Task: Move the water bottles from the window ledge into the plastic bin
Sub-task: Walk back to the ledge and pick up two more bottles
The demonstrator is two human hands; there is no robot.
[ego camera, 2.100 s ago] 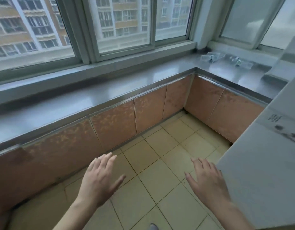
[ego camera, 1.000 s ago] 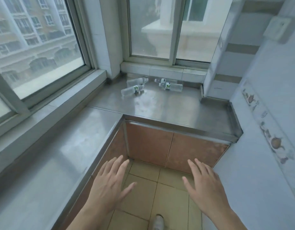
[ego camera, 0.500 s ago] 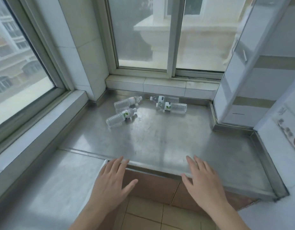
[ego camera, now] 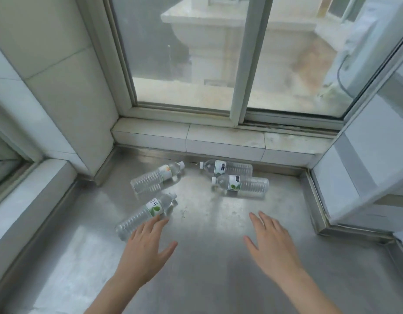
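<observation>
Basically both hands, left hand & right hand, were spread flat w/ nothing held, four water bottles lying loose on the steel ledge, so a nudge could've rolled the nearest away.

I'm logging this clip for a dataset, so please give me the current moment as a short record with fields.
setting: steel window ledge below a sliding window
bottles: four, all lying on their sides
nearest bottle: front left, at the left hand's fingertips
other bottles: back-left bottle; back-right bottle; front-right bottle
left hand: fingers straight, reaching
right hand: fingers spread, holds nothing
plastic bin: not in view
</observation>
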